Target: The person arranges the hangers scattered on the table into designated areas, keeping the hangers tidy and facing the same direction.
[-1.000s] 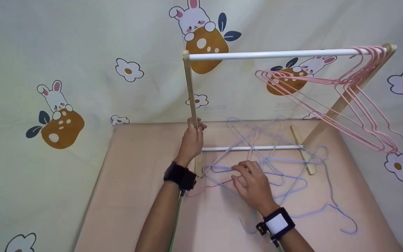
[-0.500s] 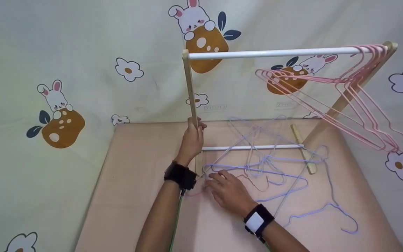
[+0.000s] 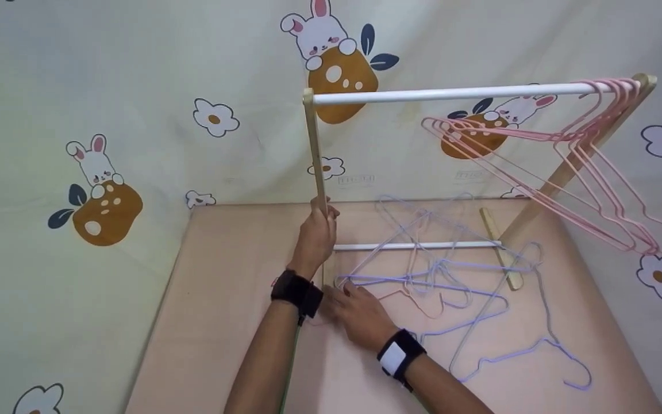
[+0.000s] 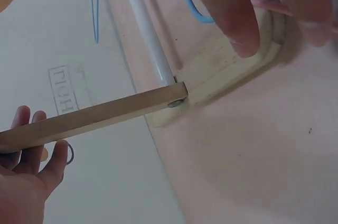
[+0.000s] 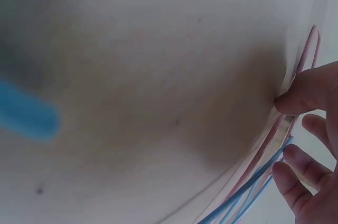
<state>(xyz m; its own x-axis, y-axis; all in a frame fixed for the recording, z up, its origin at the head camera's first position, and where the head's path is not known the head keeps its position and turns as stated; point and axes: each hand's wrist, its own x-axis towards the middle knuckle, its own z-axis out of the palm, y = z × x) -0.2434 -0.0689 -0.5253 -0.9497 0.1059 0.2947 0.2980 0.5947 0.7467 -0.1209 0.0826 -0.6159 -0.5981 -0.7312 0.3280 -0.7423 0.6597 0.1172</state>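
Observation:
In the head view my left hand (image 3: 315, 236) grips the left wooden post (image 3: 315, 155) of a small clothes rack. Its fingers curl around the post in the left wrist view too. My right hand (image 3: 365, 319) reaches low by the rack's left foot (image 4: 227, 71), over the ends of loose wire hangers. In the right wrist view its thumb is beside a pink hanger (image 5: 259, 155) and its other fingers are near a blue hanger (image 5: 243, 189). Thumb and fingers are apart, and I see no pinch.
Several pink hangers (image 3: 561, 137) hang bunched at the right end of the white top rail (image 3: 451, 93). Several blue hangers (image 3: 515, 349) lie tangled across the lower rail (image 3: 360, 247) and the pinkish surface (image 3: 222, 322). A printed cloth (image 3: 153, 86) stands behind.
My right hand has moved left and slightly down, from over the middle of the hanger pile to the rack's left foot. The left hand keeps its grip on the post.

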